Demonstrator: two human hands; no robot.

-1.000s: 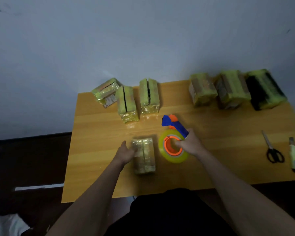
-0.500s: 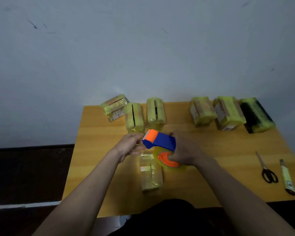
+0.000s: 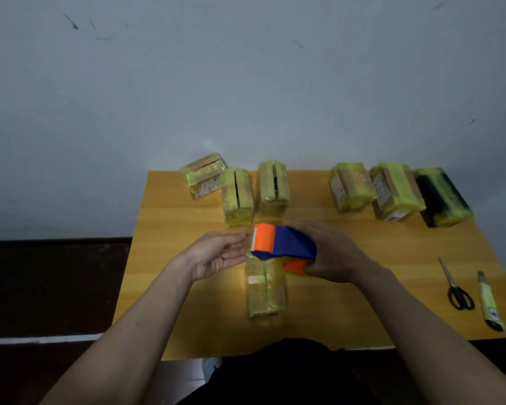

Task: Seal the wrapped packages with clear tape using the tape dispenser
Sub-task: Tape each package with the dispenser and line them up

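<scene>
Above the wrapped package (image 3: pixel 265 287) lying mid-table, the right hand (image 3: pixel 330 252) clamps the tape dispenser (image 3: pixel 284 244) — nose leftward — while the left hand (image 3: pixel 216 254), fingers loose and apart, apparently reaches for the tape end.

On the bench (image 3: pixel 164 287), one package (image 3: pixel 265 290) lies near the front edge, in the middle. Above its far end the right hand (image 3: pixel 333 252) holds the tape dispenser (image 3: pixel 284 244); the left hand (image 3: pixel 216 254) is just left of it. Three packages (image 3: pixel 237 194) sit along the back left, three more (image 3: pixel 395 191) along the back right. Scissors (image 3: pixel 456 287) and a knife (image 3: pixel 490 302) lie side by side at the right edge
</scene>
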